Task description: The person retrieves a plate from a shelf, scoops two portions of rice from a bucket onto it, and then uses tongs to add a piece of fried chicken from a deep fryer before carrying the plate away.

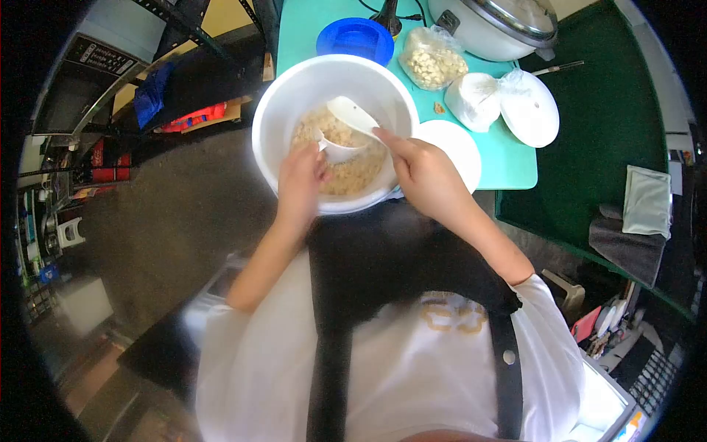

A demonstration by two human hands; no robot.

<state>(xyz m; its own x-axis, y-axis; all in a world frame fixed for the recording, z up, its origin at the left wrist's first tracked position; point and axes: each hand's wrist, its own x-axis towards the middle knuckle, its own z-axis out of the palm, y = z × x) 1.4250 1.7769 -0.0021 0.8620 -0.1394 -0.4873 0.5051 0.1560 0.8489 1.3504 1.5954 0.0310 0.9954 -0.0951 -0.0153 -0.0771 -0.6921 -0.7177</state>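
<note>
A: How far along is the scooping?

B: My guess is partway. The left hand (300,184) has its fingers curled round a small white cup (340,150) sunk in the pale grains (353,166), which still half fill the white bowl (276,103). The right hand (427,177) pinches the handle of a white paddle (352,114) just past its fingertips, blade above the cup.

A: And beyond the fingers?

B: A blue lid (355,38), a bag of pale pieces (432,59), a rice cooker (501,26)

A: Any writing?

B: Gold print on the shirt (449,317), blurred; a far-left label, unreadable
</note>
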